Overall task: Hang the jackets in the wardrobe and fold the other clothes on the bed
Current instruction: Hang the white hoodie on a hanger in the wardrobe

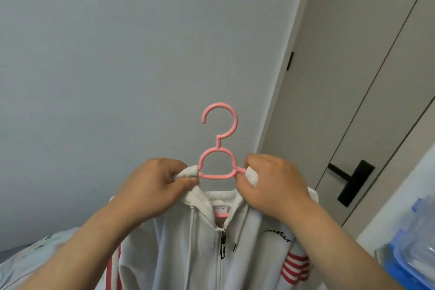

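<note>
A white zip-up jacket (202, 254) with red stripes on the sleeves hangs on a pink plastic hanger (219, 148), held up in front of me. The hanger's hook points up, free of any rail. My left hand (155, 188) pinches the white collar fabric at the hanger's left shoulder. On the other side, my right hand (270, 186) pinches the collar fabric where the hanger's right arm comes out. The zip is closed up to the neck, and drawstrings hang down the front.
A plain grey wall (117, 54) fills the view behind. To the right is a beige door (367, 77) with a black lever handle (348, 179). A blue-rimmed clear container (409, 254) sits at the lower right. Light bedding (28, 256) shows at the lower left.
</note>
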